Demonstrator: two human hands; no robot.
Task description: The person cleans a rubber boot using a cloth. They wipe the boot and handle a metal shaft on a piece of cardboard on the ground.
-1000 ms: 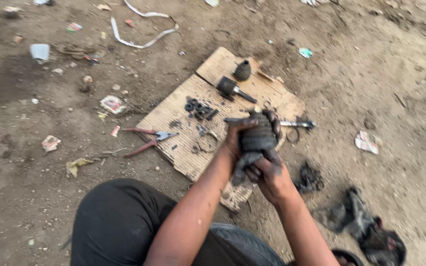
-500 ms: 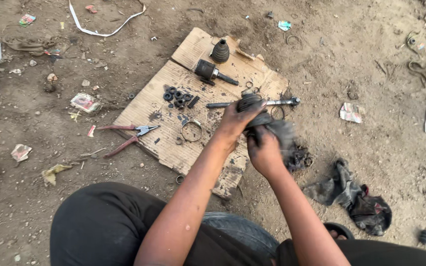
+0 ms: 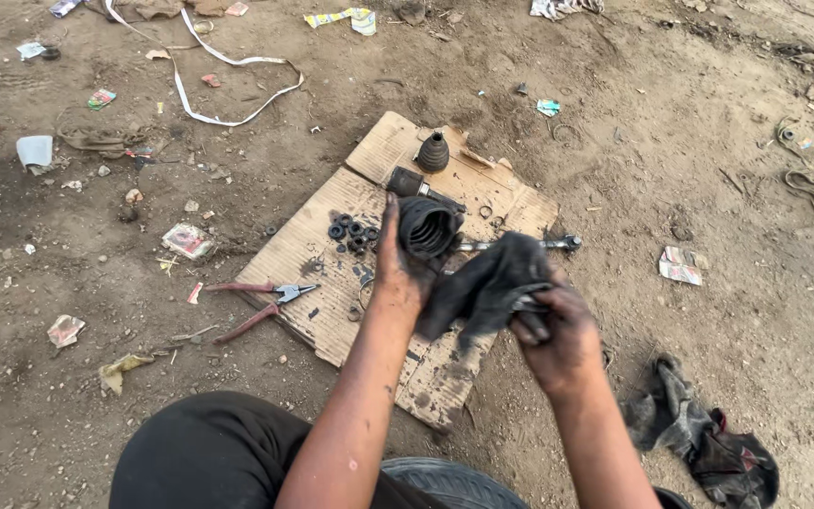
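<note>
Open-air dirt-yard repair spot: cardboard (image 3: 313, 254), pliers (image 3: 261, 303)

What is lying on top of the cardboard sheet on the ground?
On the cardboard sheet: a small rubber boot, a dark joint piece, black rings, a metal shaft and red-handled pliers half over its edge. The hands, ribbed boot and dark rag cover its middle.

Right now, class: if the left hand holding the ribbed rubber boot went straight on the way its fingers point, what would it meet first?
Probably the black metal joint lying on the cardboard just beyond the left hand and its rubber boot. Height above the board is unclear, so the hand might pass over it.
</note>
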